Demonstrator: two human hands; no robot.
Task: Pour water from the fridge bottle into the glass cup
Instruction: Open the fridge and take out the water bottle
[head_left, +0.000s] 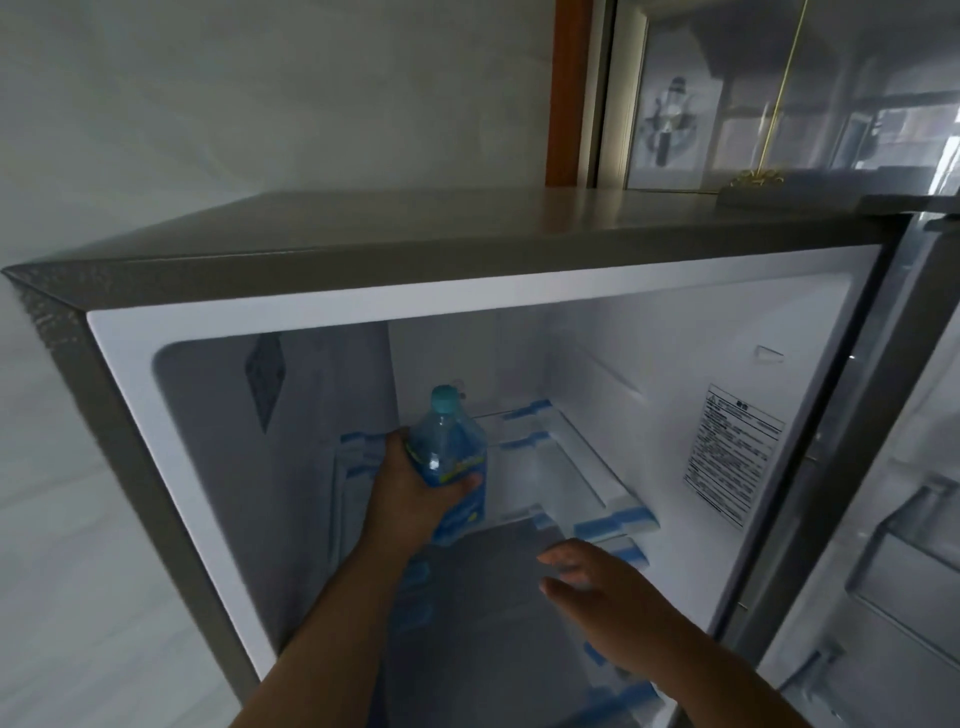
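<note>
Fingers of the right hand (597, 587) lie straight and loose, holding nothing, low at the front of the open grey fridge (311, 249), near its taped shelf edge. Deeper inside that fridge, the left hand (415, 493) wraps around the clear blue plastic water bottle (457, 467) with a teal cap, upright by the left inner wall. On the fridge's right inner wall sits a white printed label (732, 457)

- The left hand (415, 486) reaches far forward on a bare forearm, its fingers and thumb curled round the clear blue plastic bottle (457, 467).
- The right hand (597, 587) hovers nearer, to the right, palm down, fingers straight, holding nothing.
</note>
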